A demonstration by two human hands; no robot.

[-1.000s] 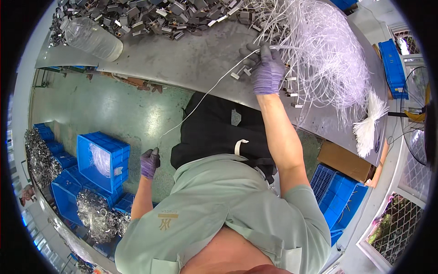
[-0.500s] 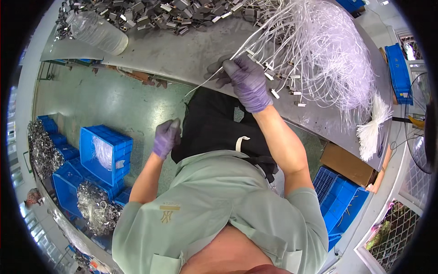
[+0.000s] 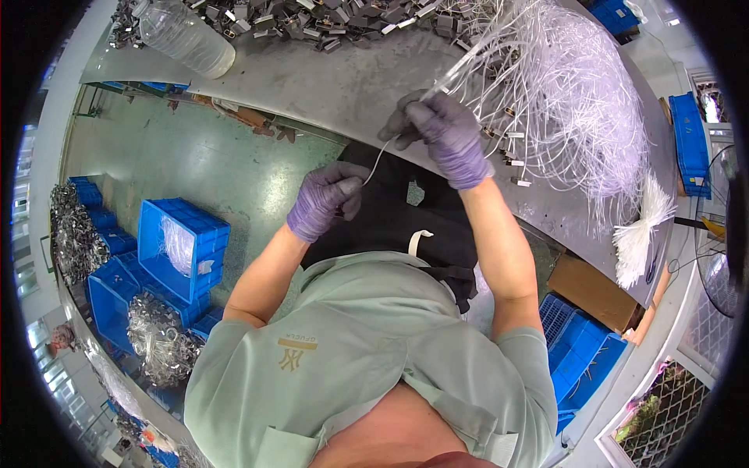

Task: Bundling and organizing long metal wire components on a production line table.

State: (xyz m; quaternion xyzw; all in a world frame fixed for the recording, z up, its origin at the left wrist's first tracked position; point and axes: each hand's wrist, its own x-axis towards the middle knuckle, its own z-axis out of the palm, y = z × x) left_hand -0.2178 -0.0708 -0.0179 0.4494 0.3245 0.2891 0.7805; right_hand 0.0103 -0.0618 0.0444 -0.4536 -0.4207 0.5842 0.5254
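- The white cable (image 3: 378, 164) spans the gap between the two hands, bowed rather than taut; the left hand (image 3: 328, 199) has thumb and fingertips closed on its lower end, and the right hand (image 3: 445, 136) is curled tight round it higher up.
- Beyond the right fingers, pale strands lead into the cable tangle (image 3: 577, 117); a hard pull could snag there and drag neighbouring strands along, since so many cross one another.
- Gloved tips on a thin, smooth line might slip, most likely at the left fingers, where little of the cable seems to be gripped.
- White connectors (image 3: 515, 163) lie just right of the right fingers, near the edge of the bench (image 3: 328, 86); a sweep of that wrist could knock some off.
- Well beyond the left fingers, a clear bottle (image 3: 186, 39) leans across the view (perhaps only the lens bending it), its fill hard to judge.
- Left of and below the left fingers, a tilted blue crate (image 3: 211, 242) holds a whitish, stringy bundle.
- Well below the right fingers, to the right, sits a blue bin (image 3: 577, 359); its contents are unclear.
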